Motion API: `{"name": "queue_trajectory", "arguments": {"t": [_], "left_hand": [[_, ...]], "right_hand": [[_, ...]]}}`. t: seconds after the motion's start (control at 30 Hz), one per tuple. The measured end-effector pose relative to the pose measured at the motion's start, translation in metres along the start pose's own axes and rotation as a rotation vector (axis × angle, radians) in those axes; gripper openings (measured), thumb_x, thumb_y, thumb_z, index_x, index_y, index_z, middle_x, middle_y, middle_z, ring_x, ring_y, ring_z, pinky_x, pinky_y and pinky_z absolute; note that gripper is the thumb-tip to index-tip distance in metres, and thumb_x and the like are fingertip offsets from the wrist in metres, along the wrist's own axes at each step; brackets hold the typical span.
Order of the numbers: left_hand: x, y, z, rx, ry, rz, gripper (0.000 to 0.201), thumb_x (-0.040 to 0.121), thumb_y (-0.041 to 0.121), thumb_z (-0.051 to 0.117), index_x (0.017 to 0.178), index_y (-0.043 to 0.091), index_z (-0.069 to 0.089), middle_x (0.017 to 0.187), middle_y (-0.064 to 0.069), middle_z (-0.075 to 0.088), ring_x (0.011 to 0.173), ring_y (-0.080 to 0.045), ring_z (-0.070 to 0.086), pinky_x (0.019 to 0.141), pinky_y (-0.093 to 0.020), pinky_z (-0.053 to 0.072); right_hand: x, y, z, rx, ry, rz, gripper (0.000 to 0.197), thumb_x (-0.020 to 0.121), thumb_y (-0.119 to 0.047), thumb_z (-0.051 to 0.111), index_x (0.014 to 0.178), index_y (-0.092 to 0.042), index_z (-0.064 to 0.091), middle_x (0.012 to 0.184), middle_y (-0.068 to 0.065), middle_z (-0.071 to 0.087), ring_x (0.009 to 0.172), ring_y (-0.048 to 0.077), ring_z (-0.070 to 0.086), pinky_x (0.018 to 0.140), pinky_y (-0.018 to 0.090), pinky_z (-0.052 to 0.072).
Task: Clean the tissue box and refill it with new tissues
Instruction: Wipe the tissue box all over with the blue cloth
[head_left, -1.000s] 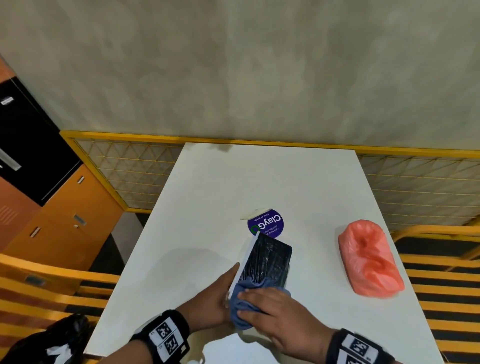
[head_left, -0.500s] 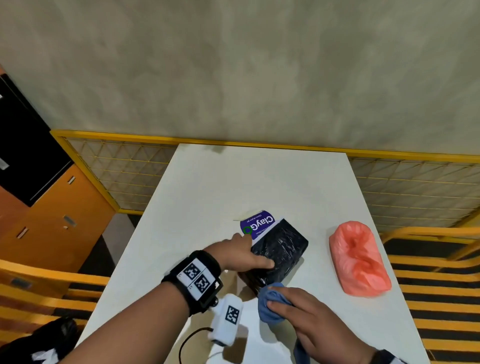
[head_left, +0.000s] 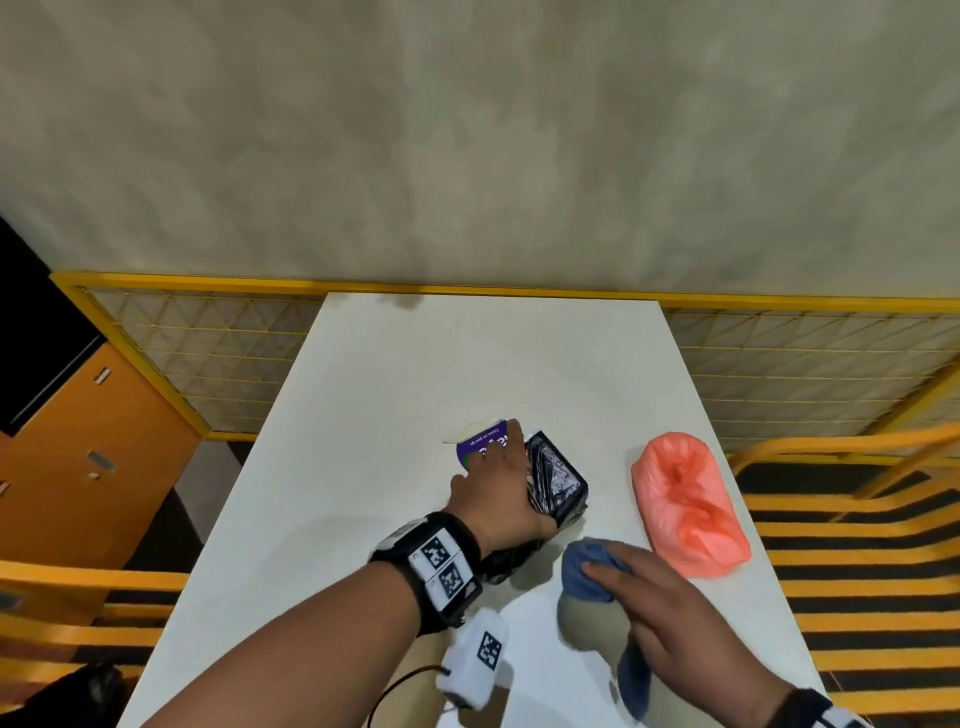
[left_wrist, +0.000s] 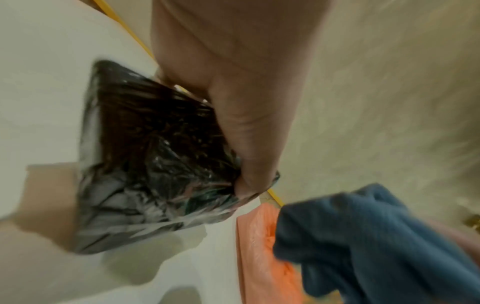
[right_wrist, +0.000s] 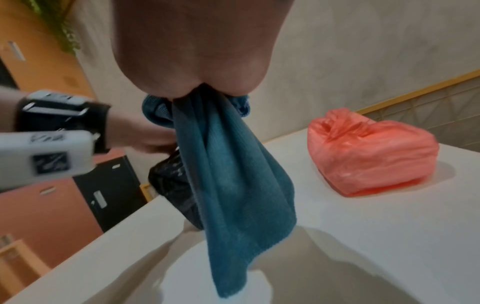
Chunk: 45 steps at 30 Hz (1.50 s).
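The black tissue box (head_left: 558, 480), wrapped in crinkled clear film, lies tilted on the white table (head_left: 467, 364) near its middle. My left hand (head_left: 498, 483) reaches over it from the left and grips it; in the left wrist view the thumb (left_wrist: 249, 144) presses on the box (left_wrist: 155, 164). My right hand (head_left: 654, 608) holds a bunched blue cloth (head_left: 587, 569) just in front of the box, apart from it. The cloth (right_wrist: 233, 174) hangs down from my right fist. A pink plastic bag (head_left: 685, 509), full and soft, lies to the right.
A round purple label (head_left: 480, 441) lies on the table under my left fingertips. A yellow mesh railing (head_left: 218, 364) runs behind and beside the table. An orange cabinet (head_left: 83, 457) stands at the left, and yellow-and-black striped benches (head_left: 857, 571) at the right.
My left hand has moved from the box's near end to reach over its top, and the box has turned. My right hand has drawn the cloth back off the box.
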<state>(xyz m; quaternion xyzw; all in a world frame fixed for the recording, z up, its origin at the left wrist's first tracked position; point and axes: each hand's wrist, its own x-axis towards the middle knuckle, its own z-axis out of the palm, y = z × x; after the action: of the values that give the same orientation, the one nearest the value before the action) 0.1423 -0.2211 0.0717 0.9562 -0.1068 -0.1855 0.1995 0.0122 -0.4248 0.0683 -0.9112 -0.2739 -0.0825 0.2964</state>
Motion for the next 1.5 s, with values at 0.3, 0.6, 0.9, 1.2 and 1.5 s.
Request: {"name": "queue_trajectory", "arguments": {"t": [0.3, 0.6, 0.9, 1.2, 1.5], "left_hand": [[-0.063, -0.077, 0.034, -0.543, 0.153, 0.110, 0.140, 0.066, 0.041, 0.092, 0.158, 0.040, -0.014, 0.145, 0.022, 0.021, 0.144, -0.006, 0.030, 0.113, -0.021, 0.035], [-0.072, -0.086, 0.056, -0.812, 0.206, 0.037, 0.131, 0.058, 0.037, 0.097, 0.146, 0.056, 0.002, 0.148, 0.009, 0.048, 0.121, -0.006, 0.064, 0.094, -0.032, 0.058], [-0.066, -0.091, 0.069, -0.711, 0.319, 0.031, 0.112, 0.054, 0.041, 0.092, 0.139, 0.049, 0.020, 0.135, 0.009, 0.056, 0.118, -0.005, 0.062, 0.095, -0.036, 0.057], [-0.064, -0.094, 0.072, -0.717, 0.298, 0.017, 0.099, 0.064, 0.027, 0.092, 0.143, 0.032, 0.032, 0.132, 0.007, 0.058, 0.117, -0.004, 0.064, 0.096, -0.032, 0.057], [-0.065, -0.085, 0.067, -0.732, 0.318, 0.050, 0.101, 0.057, 0.030, 0.089, 0.139, 0.033, 0.031, 0.131, 0.011, 0.058, 0.117, -0.004, 0.063, 0.096, -0.031, 0.055]], "right_hand": [[0.068, -0.004, -0.003, 0.082, 0.300, 0.205, 0.048, 0.086, -0.009, 0.040, 0.130, -0.013, 0.059, 0.136, 0.003, 0.051, 0.125, 0.011, 0.044, 0.104, 0.011, 0.027], [0.098, -0.032, 0.070, -0.131, 0.096, 0.101, 0.048, 0.076, -0.016, 0.046, 0.121, -0.014, 0.064, 0.124, 0.012, 0.062, 0.109, 0.032, 0.061, 0.084, 0.043, 0.052], [0.113, -0.010, 0.068, -0.213, 0.012, -0.057, 0.047, 0.078, -0.016, 0.047, 0.123, -0.013, 0.062, 0.127, 0.014, 0.062, 0.113, 0.033, 0.060, 0.088, 0.043, 0.051], [0.108, -0.050, 0.074, -0.181, 0.102, -0.123, 0.044, 0.098, -0.023, 0.030, 0.107, -0.008, 0.071, 0.113, 0.015, 0.066, 0.104, 0.025, 0.056, 0.086, 0.033, 0.045], [0.108, -0.007, 0.072, -0.160, 0.055, -0.165, 0.050, 0.077, -0.013, 0.053, 0.127, -0.016, 0.056, 0.126, 0.011, 0.061, 0.114, 0.029, 0.056, 0.095, 0.039, 0.044]]}}
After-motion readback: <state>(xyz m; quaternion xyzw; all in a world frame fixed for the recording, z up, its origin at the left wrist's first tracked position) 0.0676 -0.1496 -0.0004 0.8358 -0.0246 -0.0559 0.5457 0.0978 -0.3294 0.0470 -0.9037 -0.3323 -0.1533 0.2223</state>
